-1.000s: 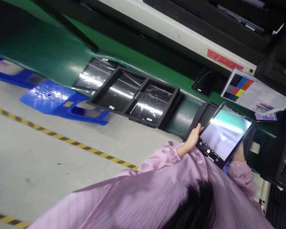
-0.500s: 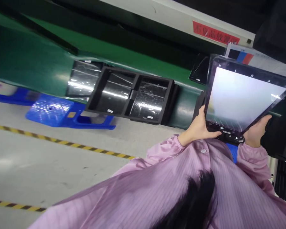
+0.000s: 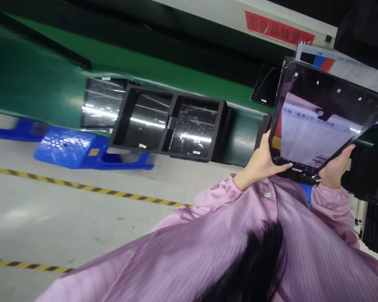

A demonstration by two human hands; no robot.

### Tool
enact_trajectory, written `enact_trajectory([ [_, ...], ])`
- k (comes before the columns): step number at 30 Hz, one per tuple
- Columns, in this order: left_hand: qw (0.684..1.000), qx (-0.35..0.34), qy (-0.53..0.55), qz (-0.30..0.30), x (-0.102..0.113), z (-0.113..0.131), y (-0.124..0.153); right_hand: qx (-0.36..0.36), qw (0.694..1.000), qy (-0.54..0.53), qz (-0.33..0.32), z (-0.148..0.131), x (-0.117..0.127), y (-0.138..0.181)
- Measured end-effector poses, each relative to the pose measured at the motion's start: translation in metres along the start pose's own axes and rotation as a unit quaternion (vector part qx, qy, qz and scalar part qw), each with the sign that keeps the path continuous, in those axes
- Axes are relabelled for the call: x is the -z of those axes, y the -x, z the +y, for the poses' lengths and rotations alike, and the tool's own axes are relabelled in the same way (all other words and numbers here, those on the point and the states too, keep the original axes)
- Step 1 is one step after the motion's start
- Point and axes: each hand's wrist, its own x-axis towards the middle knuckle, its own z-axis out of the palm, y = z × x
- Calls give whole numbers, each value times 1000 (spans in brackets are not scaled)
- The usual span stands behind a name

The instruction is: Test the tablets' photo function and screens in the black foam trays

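Observation:
A black tablet point(image 3: 321, 121) is held up between both hands at the right, tilted, its screen lit. On the screen is a camera picture of a printed sheet with text lines. My left hand point(image 3: 261, 158) grips the tablet's near left corner, thumb along the lower edge by the screen. At the right edge, my right hand point(image 3: 337, 167) holds the tablet from the side; its fingers are partly hidden beneath. Behind the tablet stands a printed sheet point(image 3: 365, 67) with black, blue and red colour blocks. Part of another dark device shows under the tablet's lower edge.
Left of my hands, a black two-compartment tray point(image 3: 222, 130) holds film-covered tablets. Another wrapped tablet point(image 3: 102, 102) lies beside it on the green bench point(image 3: 34, 84). One more dark tablet point(image 3: 264, 86) lies behind. A blue stool point(image 3: 63, 147) stands below; a red label point(image 3: 279, 28) marks the shelf.
The tablet's screen has gone from a nearly white picture to one of the printed sheet. Both hands have tilted and shifted the tablet slightly.

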Motion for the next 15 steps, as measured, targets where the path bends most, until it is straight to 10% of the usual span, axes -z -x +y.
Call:
enact_trajectory([
  [15,1000,-5,-7,-12,4,5,-3,-3,1000,11,22,-2,1,4],
])
